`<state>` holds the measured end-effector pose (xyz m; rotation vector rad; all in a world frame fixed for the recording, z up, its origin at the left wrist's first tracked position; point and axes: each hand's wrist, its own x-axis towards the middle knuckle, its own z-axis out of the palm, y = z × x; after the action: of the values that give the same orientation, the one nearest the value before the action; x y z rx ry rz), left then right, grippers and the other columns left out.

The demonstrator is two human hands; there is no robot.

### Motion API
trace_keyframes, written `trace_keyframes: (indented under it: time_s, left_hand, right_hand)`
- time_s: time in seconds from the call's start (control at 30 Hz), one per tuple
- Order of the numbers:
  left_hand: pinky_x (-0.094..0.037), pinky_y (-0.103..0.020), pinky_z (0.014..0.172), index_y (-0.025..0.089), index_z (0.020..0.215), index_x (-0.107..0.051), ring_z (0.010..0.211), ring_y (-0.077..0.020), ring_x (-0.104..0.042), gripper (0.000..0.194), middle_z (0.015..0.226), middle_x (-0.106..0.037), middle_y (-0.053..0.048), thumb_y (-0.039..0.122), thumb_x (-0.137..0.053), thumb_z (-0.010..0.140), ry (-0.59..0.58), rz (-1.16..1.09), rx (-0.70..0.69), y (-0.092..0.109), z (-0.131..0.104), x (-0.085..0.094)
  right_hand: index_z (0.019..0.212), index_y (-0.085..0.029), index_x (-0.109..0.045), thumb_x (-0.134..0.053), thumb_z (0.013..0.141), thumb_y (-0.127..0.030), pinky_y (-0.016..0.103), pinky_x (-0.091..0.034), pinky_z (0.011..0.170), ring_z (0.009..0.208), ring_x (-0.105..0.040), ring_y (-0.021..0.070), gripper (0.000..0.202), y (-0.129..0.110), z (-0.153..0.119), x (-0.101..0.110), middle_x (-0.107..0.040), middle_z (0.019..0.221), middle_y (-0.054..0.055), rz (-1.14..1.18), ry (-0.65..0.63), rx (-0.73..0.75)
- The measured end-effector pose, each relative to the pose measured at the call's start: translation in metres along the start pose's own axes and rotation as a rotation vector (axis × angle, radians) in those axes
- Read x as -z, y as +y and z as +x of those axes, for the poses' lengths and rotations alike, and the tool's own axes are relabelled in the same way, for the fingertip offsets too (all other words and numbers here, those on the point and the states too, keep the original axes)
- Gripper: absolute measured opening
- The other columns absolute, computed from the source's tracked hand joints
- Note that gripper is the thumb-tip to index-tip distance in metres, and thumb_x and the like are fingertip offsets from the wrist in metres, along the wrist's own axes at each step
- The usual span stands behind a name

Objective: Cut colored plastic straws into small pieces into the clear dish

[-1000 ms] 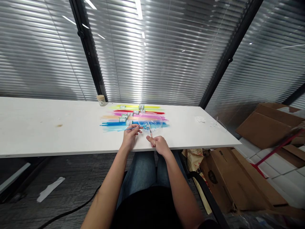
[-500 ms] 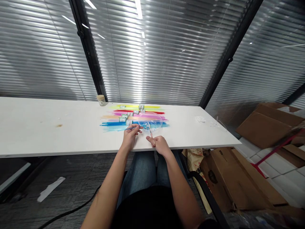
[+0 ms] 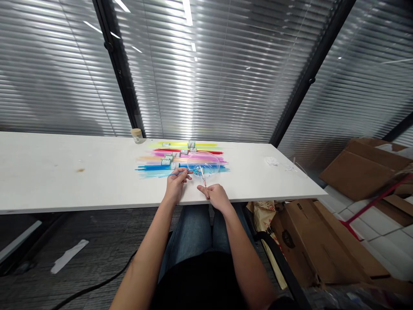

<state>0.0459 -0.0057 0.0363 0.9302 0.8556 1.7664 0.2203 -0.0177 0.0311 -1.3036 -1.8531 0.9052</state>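
My left hand (image 3: 176, 182) is closed on a thin blue plastic straw (image 3: 189, 172), pinched near its end. The straw's tip reaches over the left part of a clear round bowl (image 3: 217, 160). Small blue pieces (image 3: 198, 171) show inside the bowl. My right hand (image 3: 215, 193) is closed around slim scissors (image 3: 203, 178) with a silvery tip and reddish handle part. Their tip points away from me, over the bowl, a little right of the straw's end. Whether the blades are apart is too small to tell.
Bundles of coloured straws (image 3: 161, 166) with paper labels lie behind my hands on the white table (image 3: 106, 181). A small jar with a tan lid (image 3: 137, 135) stands at the back. Crumpled white paper (image 3: 271, 161) lies right. Cardboard boxes (image 3: 325, 241) stand on the floor at right.
The scissors and my right thumb have shifted very slightly to the left. My left hand stays nearly still with the straw.
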Motion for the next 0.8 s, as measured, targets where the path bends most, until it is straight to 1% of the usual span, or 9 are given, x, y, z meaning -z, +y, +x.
trace_keyframes:
  time_s: [0.17,0.37,0.53,0.8]
  left_hand:
    - [-0.037,-0.025,0.058,0.018,0.081,-0.063,0.061,-0.0125,-0.061,0.039,0.080,-0.073,-0.004,0.040,-0.086,0.058,0.012,-0.004,-0.014,0.0000,-0.0007,0.0004]
    - [-0.037,-0.024,0.056,0.018,0.080,-0.065,0.060,-0.0110,-0.060,0.037,0.079,-0.071,-0.003,0.039,-0.086,0.058,0.029,-0.017,-0.045,0.0004,-0.0011,0.0006]
    - [-0.038,-0.023,0.057,0.018,0.080,-0.067,0.062,-0.0103,-0.059,0.033,0.080,-0.071,-0.003,0.036,-0.085,0.059,0.028,-0.012,-0.065,-0.0008,-0.0002,0.0012]
    - [-0.038,-0.025,0.059,0.018,0.080,-0.069,0.062,-0.0120,-0.058,0.032,0.079,-0.072,-0.004,0.036,-0.084,0.059,0.020,0.035,-0.079,-0.0043,0.0012,0.0034]
  right_hand:
    - [0.044,-0.021,-0.038,-0.054,0.081,-0.067,0.026,-0.029,0.051,0.045,-0.036,0.0108,0.061,-0.0027,-0.0019,0.0008,-0.036,0.044,-0.004,0.048,0.028,0.003]
    - [0.044,-0.022,-0.033,-0.056,0.079,-0.068,0.025,-0.028,0.050,0.045,-0.032,0.0101,0.062,-0.0029,-0.0030,0.0016,-0.032,0.044,-0.005,0.084,0.006,0.014]
    - [0.044,-0.021,-0.034,-0.056,0.078,-0.069,0.025,-0.029,0.050,0.044,-0.032,0.0099,0.064,-0.0035,-0.0030,0.0019,-0.032,0.044,-0.005,0.092,0.002,0.014]
    - [0.045,-0.022,-0.035,-0.055,0.079,-0.070,0.025,-0.028,0.049,0.046,-0.032,0.0106,0.062,-0.0024,-0.0016,0.0003,-0.032,0.045,-0.005,0.076,0.063,-0.014]
